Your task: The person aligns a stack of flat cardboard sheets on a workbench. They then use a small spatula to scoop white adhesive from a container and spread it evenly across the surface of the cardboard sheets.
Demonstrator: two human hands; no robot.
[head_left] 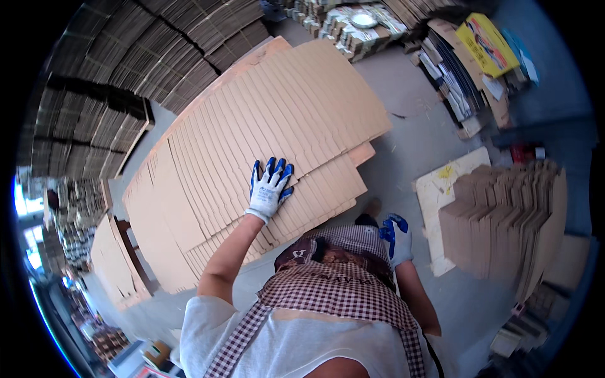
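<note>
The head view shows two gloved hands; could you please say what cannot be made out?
In the head view:
Left hand: palm, facing the cardboard sheets, hidden by its back.
Right hand: whether it grips anything; finger detail too small.
Stacks, upper left: full extent, cut off by the top edge.

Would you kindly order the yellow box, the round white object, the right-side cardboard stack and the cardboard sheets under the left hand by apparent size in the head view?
Cardboard sheets
Cardboard stack
Yellow box
Round white object
</note>
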